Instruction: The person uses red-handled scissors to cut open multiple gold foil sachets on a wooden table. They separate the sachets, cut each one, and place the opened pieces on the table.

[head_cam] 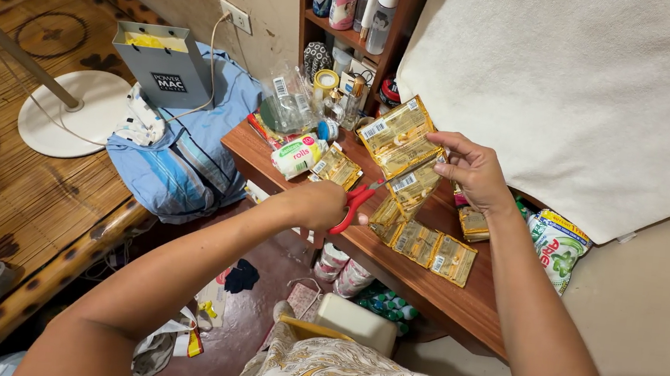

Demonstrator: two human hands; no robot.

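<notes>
The left hand (318,204) was closed around the red handles of a pair of scissors (354,202), hovering over the front edge of the wooden table (455,304). The blades pointed right and slightly up, meeting the strip of gold sachets (410,183) partway down its length. That strip ran diagonally, its long axis from upper left near the back shelf down to the sachets lying flat near the front edge. The right hand (474,171) pinched the strip's right edge between thumb and fingers, holding it lifted above the table, just right of the blades.
</notes>
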